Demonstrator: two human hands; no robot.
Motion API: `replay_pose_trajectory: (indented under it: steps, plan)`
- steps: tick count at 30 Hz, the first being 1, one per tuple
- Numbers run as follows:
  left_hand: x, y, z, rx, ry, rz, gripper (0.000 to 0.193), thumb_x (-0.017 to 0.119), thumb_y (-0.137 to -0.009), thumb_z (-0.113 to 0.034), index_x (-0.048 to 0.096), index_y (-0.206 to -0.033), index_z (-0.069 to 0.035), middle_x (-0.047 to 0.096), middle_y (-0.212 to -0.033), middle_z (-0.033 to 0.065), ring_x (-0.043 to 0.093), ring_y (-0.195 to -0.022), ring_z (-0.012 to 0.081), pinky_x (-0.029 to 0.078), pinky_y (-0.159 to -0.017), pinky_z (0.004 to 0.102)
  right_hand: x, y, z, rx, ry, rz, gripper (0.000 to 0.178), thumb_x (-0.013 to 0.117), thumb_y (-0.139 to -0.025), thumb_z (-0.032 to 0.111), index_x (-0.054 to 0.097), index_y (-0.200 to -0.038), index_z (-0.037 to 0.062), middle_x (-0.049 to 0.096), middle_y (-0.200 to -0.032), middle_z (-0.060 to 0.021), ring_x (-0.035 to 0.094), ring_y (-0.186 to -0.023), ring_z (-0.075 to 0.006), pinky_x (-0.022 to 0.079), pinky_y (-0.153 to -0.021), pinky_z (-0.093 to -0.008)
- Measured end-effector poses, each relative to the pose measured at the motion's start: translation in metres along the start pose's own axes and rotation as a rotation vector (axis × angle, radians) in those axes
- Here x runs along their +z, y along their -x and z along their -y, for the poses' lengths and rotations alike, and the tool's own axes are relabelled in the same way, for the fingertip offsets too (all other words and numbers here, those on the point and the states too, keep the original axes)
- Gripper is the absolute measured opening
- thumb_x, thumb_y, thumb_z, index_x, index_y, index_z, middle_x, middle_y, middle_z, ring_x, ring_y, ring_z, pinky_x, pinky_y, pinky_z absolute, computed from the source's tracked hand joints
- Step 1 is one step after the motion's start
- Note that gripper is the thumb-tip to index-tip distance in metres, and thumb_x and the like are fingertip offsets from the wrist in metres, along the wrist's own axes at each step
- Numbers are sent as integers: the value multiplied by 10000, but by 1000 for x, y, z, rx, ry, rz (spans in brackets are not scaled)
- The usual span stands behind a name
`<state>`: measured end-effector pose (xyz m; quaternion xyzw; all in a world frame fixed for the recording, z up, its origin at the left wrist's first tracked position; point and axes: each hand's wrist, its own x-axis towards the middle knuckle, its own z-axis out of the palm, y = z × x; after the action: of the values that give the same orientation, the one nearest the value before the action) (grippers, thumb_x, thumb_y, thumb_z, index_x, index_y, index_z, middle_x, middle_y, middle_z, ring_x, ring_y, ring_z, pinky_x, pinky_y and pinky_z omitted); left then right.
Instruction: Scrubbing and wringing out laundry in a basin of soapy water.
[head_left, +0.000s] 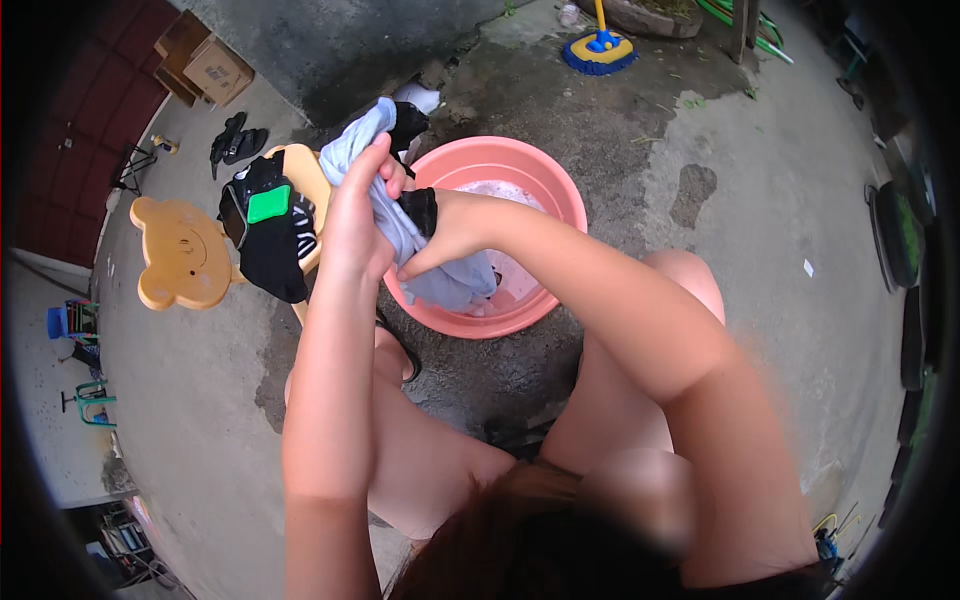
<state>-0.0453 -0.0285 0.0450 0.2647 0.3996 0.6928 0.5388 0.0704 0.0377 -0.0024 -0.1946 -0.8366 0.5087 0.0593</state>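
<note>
A wet, light blue garment (353,138) with black parts is bunched up over the left side of a pink basin (548,178). My left hand (368,205) is closed round its upper part. Lower down, my right hand (455,228) grips the same cloth, thumb toward me. The garment's lower end (455,284) hangs into the basin, where whitish suds (512,190) show. Left of the basin, a yellow chair (185,252) with a bear-shaped back bears a heap of black clothes (272,262), some striped white. On that heap lies a bright green, flat rectangular thing (268,204).
Black sandals (240,140) lie on the concrete beyond the chair, near cardboard boxes (215,70). A blue and yellow mop head (600,52) rests on the floor at the far side. My bare knees flank the basin's near side. The ground round the basin is wet.
</note>
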Motion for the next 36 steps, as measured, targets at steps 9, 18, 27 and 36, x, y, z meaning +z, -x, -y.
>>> replay_pose_trajectory:
  steps: [9,18,27,36]
  plan:
    - [-11,-3,-30,-24,-368,150,465,553,-899,-483,589,-1016,-34,577,-946,48,541,-908,115,423,-796,248,-7,-2,19,-135,-632,-399,318,676,-769,83,589,-1062,-3,650,-965,-77,639,-859,-159,495,-821,-306]
    - [-12,5,-4,-28,-782,448,752,765,-727,-338,456,-1309,25,556,-1237,155,526,-1163,218,399,-998,332,-34,4,55,-126,-765,-524,256,672,-816,176,626,-978,-16,670,-830,-109,646,-707,-185,517,-665,-312]
    - [-4,-9,51,43,-735,172,347,663,-694,-164,636,-1007,-15,661,-940,108,624,-904,183,472,-802,313,-35,-4,42,-42,-975,-494,317,658,-866,347,506,-749,94,517,-617,-40,544,-549,-175,465,-517,-320]
    - [6,-17,64,96,-874,114,296,680,-775,-239,628,-942,0,671,-885,109,634,-883,181,468,-790,325,-35,-6,34,-68,-1050,-602,355,622,-883,356,441,-672,135,306,-483,41,300,-392,-99,306,-430,-293]
